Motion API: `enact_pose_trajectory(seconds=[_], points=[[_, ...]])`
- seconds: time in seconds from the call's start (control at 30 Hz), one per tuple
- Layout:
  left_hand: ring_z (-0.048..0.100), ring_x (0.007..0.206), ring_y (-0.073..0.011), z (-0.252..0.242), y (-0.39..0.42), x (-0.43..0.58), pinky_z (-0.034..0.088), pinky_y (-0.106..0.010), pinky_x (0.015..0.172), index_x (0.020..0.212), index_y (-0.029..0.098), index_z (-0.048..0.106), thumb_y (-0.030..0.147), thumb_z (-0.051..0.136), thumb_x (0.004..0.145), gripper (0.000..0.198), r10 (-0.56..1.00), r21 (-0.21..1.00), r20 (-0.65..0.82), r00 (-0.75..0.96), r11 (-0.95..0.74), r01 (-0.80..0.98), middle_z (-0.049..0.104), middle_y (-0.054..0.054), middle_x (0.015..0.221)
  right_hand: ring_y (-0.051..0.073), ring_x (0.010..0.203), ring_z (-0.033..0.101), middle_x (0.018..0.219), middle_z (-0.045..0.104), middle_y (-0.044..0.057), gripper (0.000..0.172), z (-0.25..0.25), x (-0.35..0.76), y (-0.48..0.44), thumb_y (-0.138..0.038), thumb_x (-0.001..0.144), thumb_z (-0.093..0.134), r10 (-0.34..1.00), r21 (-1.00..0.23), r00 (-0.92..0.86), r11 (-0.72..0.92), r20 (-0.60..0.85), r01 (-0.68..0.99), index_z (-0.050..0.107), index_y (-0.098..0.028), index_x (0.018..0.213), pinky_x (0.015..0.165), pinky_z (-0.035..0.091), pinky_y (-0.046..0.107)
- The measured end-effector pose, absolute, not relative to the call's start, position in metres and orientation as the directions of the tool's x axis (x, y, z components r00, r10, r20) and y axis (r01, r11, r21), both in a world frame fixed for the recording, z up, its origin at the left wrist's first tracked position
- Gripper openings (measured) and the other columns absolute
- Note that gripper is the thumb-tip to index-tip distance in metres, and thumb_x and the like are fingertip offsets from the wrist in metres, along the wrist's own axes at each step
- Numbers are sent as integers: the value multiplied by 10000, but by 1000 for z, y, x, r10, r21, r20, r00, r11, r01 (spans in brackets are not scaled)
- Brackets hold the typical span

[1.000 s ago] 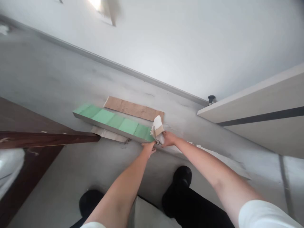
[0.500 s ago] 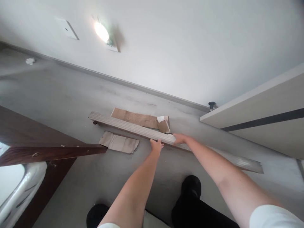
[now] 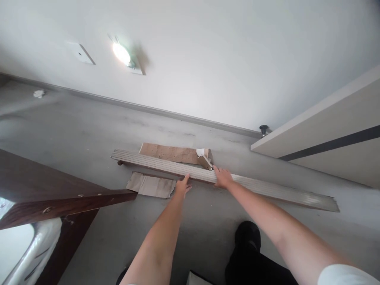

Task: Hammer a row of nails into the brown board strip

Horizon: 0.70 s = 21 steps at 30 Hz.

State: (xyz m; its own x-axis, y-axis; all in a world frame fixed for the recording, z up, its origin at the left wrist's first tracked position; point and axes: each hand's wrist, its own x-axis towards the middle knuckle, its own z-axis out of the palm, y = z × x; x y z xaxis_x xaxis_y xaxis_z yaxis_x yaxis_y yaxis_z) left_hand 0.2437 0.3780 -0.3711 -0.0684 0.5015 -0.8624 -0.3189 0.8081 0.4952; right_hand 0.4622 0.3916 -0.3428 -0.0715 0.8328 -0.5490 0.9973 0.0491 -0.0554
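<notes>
A long grey ribbed plank (image 3: pixel 267 189) lies flat on the grey floor, running from the middle left to the right. My left hand (image 3: pixel 181 186) rests on its near edge with fingers stretched out. My right hand (image 3: pixel 222 177) lies flat on the plank's top a little further right, fingers apart. A crumpled paper and cardboard scrap (image 3: pixel 203 157) sits just behind the plank, close to my right fingertips.
Two flat cardboard pieces lie by the plank, one behind (image 3: pixel 168 152) and one in front (image 3: pixel 151 185). A dark wooden board (image 3: pixel 59 194) juts in at the left. A pale door or panel (image 3: pixel 323 134) stands at the right, with a doorstop (image 3: pixel 263 129) by the wall.
The plank showed a green face and stood tilted; it now lies flat with its grey ribbed face up. The paper scrap left my right hand and rests behind the plank.
</notes>
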Motion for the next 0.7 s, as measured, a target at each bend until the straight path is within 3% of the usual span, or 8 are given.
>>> enact_pose_trajectory(seconds=[0.33,0.7], points=[[619,744,-121,-383,377,251,490,-380,845,950,174,582,214,685,692,281,596,505,-802,-30,651,-567,629,-52,913,283,997,502,1178,501,149,885,-340,464,394,-315,583,681,828,-63,-99,76,-552,995,243,-158,1335,794,368,370],[605,912,-168,-388,372,252,453,-397,890,950,185,585,239,686,684,290,600,519,-799,-49,645,-561,620,-81,1034,245,974,507,1141,509,108,708,-340,467,396,-382,716,608,818,-61,-132,118,-559,991,287,-171,1310,813,403,420]])
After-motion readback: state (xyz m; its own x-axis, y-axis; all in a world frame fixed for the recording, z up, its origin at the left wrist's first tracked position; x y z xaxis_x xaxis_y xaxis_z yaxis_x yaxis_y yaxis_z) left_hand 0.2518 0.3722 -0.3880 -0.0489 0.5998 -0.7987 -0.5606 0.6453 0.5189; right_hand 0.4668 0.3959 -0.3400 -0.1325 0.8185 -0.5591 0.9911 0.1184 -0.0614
